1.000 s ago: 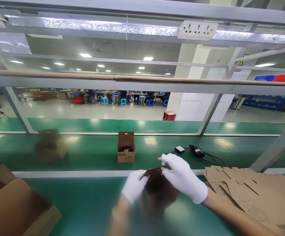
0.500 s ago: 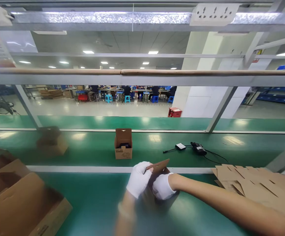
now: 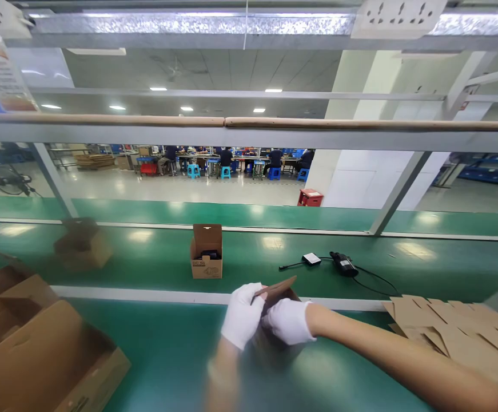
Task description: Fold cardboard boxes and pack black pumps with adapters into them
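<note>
Over the near green bench, my left hand (image 3: 243, 315) in a white glove pinches the raised flap of a small brown cardboard box (image 3: 277, 287). My right hand (image 3: 289, 321), gloved too, is at the mouth of this box with fingers curled; their tips are hidden, and I cannot make out what they hold. The lower part of the box is blurred. Beyond stands an open printed box (image 3: 206, 266) with a dark item inside. To its right lie a black adapter (image 3: 344, 264) with a cable and a small device (image 3: 311, 258) with a white label.
Open cardboard boxes (image 3: 47, 355) fill the near left, with another blurred box (image 3: 83, 246) behind them. Flat cardboard blanks (image 3: 458, 329) are piled at the right. A white rail (image 3: 146, 293) divides the green surfaces. Metal posts and a beam (image 3: 146, 134) cross in front.
My right hand has drawn up slightly out of the box, showing more of its glove. My left hand keeps its grip on the flap. The camera view has shifted a little.
</note>
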The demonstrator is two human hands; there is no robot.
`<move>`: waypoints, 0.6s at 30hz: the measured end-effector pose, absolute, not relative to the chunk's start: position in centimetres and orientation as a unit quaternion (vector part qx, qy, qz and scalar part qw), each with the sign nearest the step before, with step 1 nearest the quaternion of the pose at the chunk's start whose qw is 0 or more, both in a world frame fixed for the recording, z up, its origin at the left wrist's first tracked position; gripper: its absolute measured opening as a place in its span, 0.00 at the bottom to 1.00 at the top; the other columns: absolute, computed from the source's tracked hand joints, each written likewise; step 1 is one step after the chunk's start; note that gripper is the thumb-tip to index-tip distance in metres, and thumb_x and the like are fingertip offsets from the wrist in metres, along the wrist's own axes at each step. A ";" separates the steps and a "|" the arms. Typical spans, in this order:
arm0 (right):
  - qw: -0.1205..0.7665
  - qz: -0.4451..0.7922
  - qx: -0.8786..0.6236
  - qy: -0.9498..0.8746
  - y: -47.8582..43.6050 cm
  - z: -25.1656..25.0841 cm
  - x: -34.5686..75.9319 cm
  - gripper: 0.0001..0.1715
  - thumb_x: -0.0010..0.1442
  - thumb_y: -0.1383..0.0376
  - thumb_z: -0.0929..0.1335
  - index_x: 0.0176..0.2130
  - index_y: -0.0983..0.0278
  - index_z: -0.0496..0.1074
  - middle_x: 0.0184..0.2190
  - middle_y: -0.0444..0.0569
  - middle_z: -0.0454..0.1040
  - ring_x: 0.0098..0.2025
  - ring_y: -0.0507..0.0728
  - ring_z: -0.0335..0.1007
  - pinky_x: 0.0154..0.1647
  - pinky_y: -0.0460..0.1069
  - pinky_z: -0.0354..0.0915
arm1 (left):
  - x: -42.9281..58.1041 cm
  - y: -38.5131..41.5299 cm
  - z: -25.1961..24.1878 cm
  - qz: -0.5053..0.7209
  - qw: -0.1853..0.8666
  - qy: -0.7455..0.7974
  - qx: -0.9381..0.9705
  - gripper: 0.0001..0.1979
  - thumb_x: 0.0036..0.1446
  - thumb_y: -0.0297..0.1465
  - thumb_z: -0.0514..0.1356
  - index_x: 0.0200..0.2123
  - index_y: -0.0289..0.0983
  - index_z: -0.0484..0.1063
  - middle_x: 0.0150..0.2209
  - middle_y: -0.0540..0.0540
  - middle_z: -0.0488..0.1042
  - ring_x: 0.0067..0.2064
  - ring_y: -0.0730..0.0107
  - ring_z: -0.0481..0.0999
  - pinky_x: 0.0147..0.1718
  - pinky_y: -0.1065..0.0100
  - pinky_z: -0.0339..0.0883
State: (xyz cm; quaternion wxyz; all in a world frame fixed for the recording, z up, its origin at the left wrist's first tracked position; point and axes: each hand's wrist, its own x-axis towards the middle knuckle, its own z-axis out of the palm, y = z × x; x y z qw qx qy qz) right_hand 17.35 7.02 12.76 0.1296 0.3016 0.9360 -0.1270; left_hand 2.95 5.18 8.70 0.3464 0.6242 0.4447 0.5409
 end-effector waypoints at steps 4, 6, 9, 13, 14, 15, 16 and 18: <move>0.050 -0.151 0.332 0.930 6.5 19.0 22.3 0.14 0.61 0.66 0.59 0.35 0.59 0.73 0.33 0.44 0.75 0.34 0.56 0.70 0.35 0.49 0.63 | -0.1 5.5 8.6 0.561 0.369 0.478 0.567 0.12 0.56 0.35 0.57 0.38 0.34 0.75 0.39 0.41 0.79 0.43 0.61 0.76 0.46 0.61 0.69; 0.018 -0.171 0.419 0.892 8.5 20.0 25.9 0.16 0.63 0.62 0.58 0.35 0.58 0.72 0.34 0.43 0.75 0.37 0.56 0.70 0.39 0.49 0.63 | -1.0 5.3 9.0 0.578 0.371 0.494 0.534 0.16 0.57 0.38 0.57 0.44 0.34 0.73 0.45 0.40 0.77 0.47 0.60 0.75 0.49 0.60 0.68; -0.007 -0.116 0.648 0.752 13.7 17.9 31.5 0.18 0.65 0.56 0.58 0.42 0.60 0.72 0.43 0.50 0.74 0.45 0.62 0.69 0.48 0.54 0.61 | -1.0 4.0 10.4 0.629 0.304 0.536 0.474 0.22 0.57 0.39 0.59 0.54 0.41 0.65 0.57 0.42 0.68 0.58 0.60 0.67 0.58 0.56 0.60; -0.009 -0.116 0.777 0.619 19.9 12.4 37.4 0.23 0.66 0.56 0.60 0.50 0.71 0.67 0.48 0.61 0.71 0.48 0.63 0.68 0.50 0.56 0.62 | 1.0 1.1 12.6 0.733 0.203 0.530 0.375 0.21 0.58 0.41 0.58 0.54 0.44 0.66 0.58 0.44 0.67 0.60 0.56 0.64 0.61 0.53 0.55; -0.015 -0.119 0.800 0.588 20.8 11.0 38.2 0.25 0.65 0.54 0.61 0.51 0.70 0.65 0.49 0.59 0.70 0.48 0.62 0.68 0.50 0.57 0.62 | 1.7 0.3 12.8 0.747 0.202 0.519 0.362 0.21 0.58 0.41 0.58 0.53 0.43 0.66 0.57 0.43 0.67 0.60 0.55 0.64 0.61 0.53 0.55; -0.024 -0.122 0.819 0.560 21.6 9.8 38.7 0.26 0.64 0.52 0.62 0.52 0.70 0.65 0.49 0.58 0.69 0.48 0.61 0.68 0.50 0.58 0.63 | 2.4 -0.3 12.7 0.753 0.210 0.510 0.359 0.20 0.58 0.41 0.57 0.53 0.42 0.67 0.57 0.43 0.67 0.60 0.54 0.64 0.61 0.53 0.55; -0.035 -0.125 0.833 0.538 22.2 8.7 39.0 0.28 0.63 0.51 0.63 0.53 0.69 0.64 0.50 0.57 0.69 0.49 0.61 0.68 0.50 0.59 0.63 | 3.0 -0.8 12.5 0.751 0.226 0.500 0.368 0.20 0.57 0.42 0.57 0.51 0.43 0.69 0.57 0.44 0.67 0.60 0.53 0.63 0.61 0.53 0.56; -0.064 -0.134 0.850 0.506 23.0 6.7 38.9 0.28 0.62 0.51 0.65 0.53 0.67 0.64 0.50 0.55 0.68 0.49 0.61 0.67 0.50 0.60 0.64 | 4.4 -1.3 11.7 0.728 0.271 0.482 0.405 0.17 0.55 0.42 0.59 0.47 0.44 0.72 0.56 0.45 0.68 0.61 0.50 0.62 0.62 0.53 0.56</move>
